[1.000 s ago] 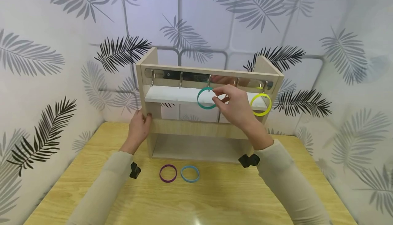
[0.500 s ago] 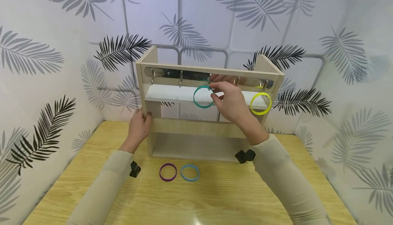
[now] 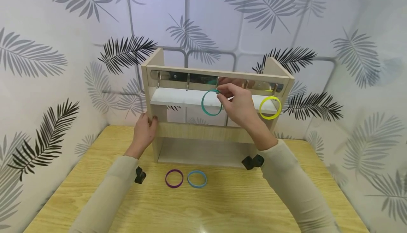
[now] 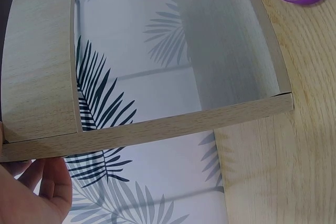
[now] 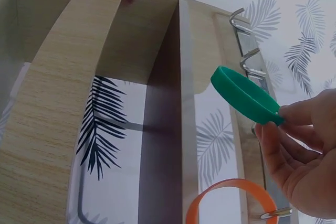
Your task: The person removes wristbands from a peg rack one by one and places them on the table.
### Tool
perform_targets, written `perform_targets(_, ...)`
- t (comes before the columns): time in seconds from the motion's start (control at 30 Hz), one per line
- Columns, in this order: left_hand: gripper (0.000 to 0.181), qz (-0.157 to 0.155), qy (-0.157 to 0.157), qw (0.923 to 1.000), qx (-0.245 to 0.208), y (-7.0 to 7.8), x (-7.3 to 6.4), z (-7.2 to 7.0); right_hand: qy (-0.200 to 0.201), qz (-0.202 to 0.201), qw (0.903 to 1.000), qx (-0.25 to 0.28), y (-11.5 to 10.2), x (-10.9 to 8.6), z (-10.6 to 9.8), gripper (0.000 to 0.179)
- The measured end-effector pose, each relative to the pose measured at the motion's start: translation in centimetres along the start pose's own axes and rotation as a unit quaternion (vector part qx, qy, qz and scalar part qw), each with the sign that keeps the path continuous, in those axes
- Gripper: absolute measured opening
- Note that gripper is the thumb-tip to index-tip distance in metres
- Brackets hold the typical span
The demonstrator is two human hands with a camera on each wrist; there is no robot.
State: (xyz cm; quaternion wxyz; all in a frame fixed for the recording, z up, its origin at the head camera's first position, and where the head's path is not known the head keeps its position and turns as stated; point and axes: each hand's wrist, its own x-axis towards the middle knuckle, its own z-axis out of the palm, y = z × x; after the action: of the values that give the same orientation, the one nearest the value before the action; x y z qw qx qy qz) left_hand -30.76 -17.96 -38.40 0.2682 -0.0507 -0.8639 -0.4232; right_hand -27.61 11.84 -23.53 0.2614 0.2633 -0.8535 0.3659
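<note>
Between thumb and fingertips, my right hand point(image 3: 240, 107) pinches a green silicone wristband point(image 5: 244, 97). In the head view the band's top edge overlaps the tip of the middle hook point(image 3: 217, 81) on the metal hook rail. My left hand point(image 3: 143, 133) grips the left side panel of the wooden shelf unit point(image 3: 203, 132), thumb on the front edge. A yellow wristband point(image 3: 270, 117) hangs on the far-right hook. An orange wristband point(image 5: 236, 183) hangs on the hook beside the middle one, mostly hidden behind my right hand in the head view.
On the wooden table point(image 3: 222, 204) in front of the shelf unit lie a purple wristband point(image 3: 173, 186) and a light blue wristband point(image 3: 197, 186). The two hooks on the left point(image 3: 187, 82) hold nothing. A leaf-patterned wall stands close behind the unit.
My right hand has moved slightly left and up, bringing the green wristband to the middle hook's tip, and the band has turned a little. My left hand has stayed on the side panel.
</note>
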Motion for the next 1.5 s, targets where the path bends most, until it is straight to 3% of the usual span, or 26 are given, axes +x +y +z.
perform_targets(0.43,0.040,-0.001,0.006,0.9999,0.012,0.0,-0.1,0.1,-0.014,-0.010,0.9998,0.012,-0.5,-1.6,-0.5,0.019)
perform_targets(0.9,0.040,-0.011,0.001,0.9998,0.016,-0.1,0.0,0.0,-0.067,-0.078,0.9946,0.014,0.9,-5.4,0.2,0.014)
perform_targets(1.5,0.041,0.001,0.006,0.9999,0.010,-0.1,0.1,0.2,-0.147,-0.048,0.9879,0.011,3.0,-8.9,1.0,0.011)
